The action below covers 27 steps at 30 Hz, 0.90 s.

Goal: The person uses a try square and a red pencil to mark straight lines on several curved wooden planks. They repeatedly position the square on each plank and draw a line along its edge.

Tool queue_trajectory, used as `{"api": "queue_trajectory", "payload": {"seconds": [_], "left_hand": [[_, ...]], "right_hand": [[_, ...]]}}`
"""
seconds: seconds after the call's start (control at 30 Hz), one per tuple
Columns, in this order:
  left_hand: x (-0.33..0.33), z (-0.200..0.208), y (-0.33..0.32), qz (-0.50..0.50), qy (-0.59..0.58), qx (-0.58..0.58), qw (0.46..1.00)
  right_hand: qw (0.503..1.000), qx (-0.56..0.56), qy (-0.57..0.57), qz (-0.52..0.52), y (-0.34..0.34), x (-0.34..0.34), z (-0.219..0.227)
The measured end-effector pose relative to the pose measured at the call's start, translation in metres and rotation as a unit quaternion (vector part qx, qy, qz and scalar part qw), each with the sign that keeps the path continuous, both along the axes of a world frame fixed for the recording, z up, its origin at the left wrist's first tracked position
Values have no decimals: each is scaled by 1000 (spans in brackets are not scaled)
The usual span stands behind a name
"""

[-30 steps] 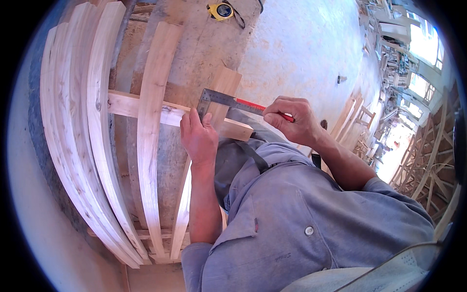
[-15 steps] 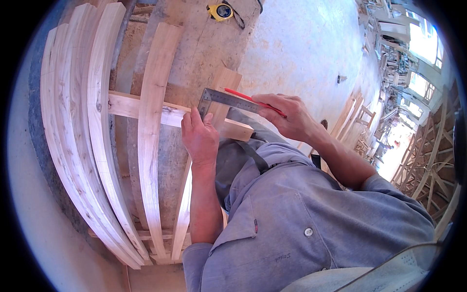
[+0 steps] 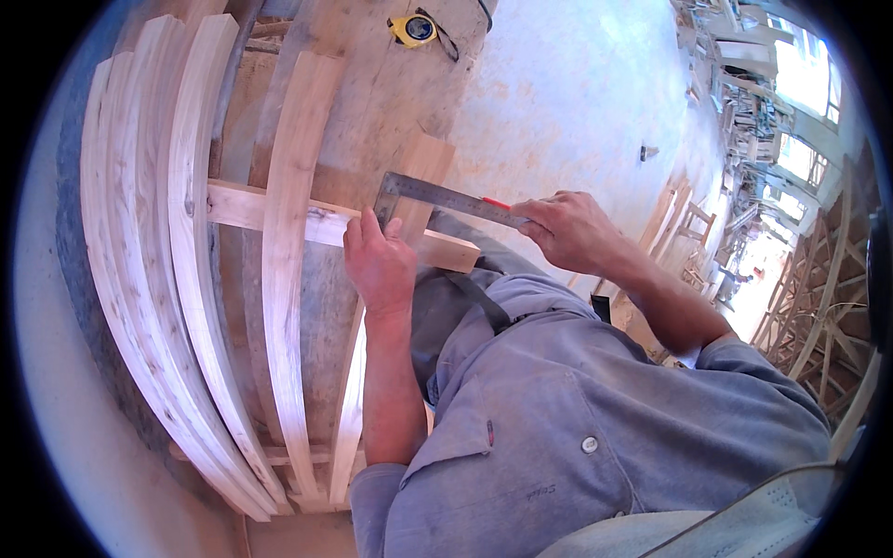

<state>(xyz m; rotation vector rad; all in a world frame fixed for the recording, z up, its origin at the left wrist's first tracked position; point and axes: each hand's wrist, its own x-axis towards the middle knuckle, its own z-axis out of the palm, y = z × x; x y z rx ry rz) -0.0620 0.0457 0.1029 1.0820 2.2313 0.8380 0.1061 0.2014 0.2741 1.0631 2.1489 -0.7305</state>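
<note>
A metal carpenter's square [image 3: 446, 196] lies across a light wooden bar [image 3: 429, 160]. My left hand [image 3: 379, 268] is closed on the square's short arm, pressing it against the bar with thumb and fingers. At the far end of the long arm is my right hand [image 3: 569, 231], fingers closed. A red pencil [image 3: 496, 203] pokes out of it along the arm's edge; most of the pencil is hidden. Under the bar, a wooden crosspiece [image 3: 450, 251] ends close to my waist.
Several long, slightly curved planks [image 3: 288, 223] stretch along my left, resting on crosspieces. A yellow tape measure [image 3: 415, 30] lies at the far side of the worktop. Wooden pieces [image 3: 665, 219] lie on the floor at right, with stacked wood farther off.
My right hand has shifted slightly right and down, and the pencil has drawn back from the square's corner, with less of it showing. My left hand keeps its hold.
</note>
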Motion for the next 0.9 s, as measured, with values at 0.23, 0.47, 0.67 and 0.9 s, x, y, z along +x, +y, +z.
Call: {"api": "queue_trajectory", "payload": {"seconds": [0.23, 0.47, 0.67, 0.9], "left_hand": [[5, 44, -8, 32, -118, -3, 992], [3, 73, -17, 66, -360, 11, 930], [6, 81, -18, 100, -453, 68, 883], [50, 93, -51, 242, -326, 135, 904]], "right_hand": [[978, 41, 192, -64, -23, 6, -25], [980, 46, 162, -106, -38, 62, -59], [931, -44, 256, -257, -43, 101, -80], [869, -143, 282, -382, -13, 114, -86]]}}
